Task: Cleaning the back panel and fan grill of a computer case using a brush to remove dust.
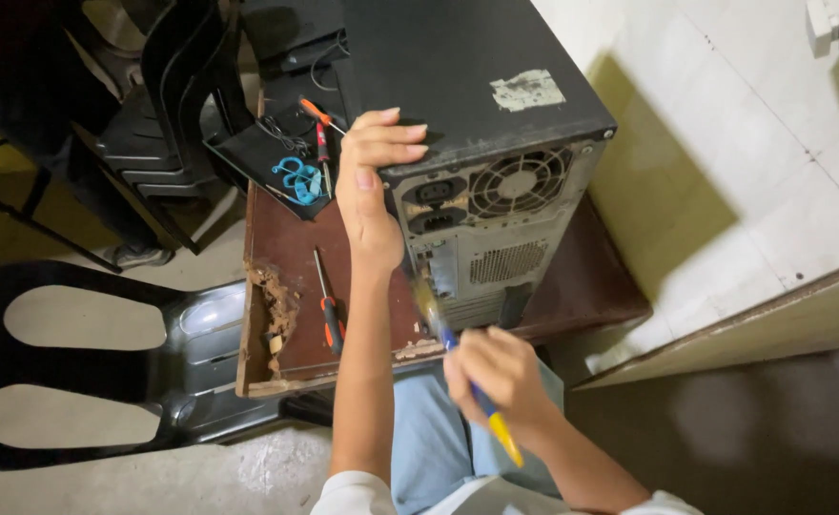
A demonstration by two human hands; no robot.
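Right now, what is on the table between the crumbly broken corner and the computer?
In the head view, a screwdriver with an orange and black handle lies on the brown table, between the broken corner and the computer. The left hand and its forearm also cross that stretch.

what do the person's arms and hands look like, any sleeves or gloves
Both hands are bare: no gloves, rings or watch show on the left hand or the right hand, which is slightly motion-blurred. The forearms are uncovered too. Short white sleeves show only at the bottom edge of the view, near the shoulders.
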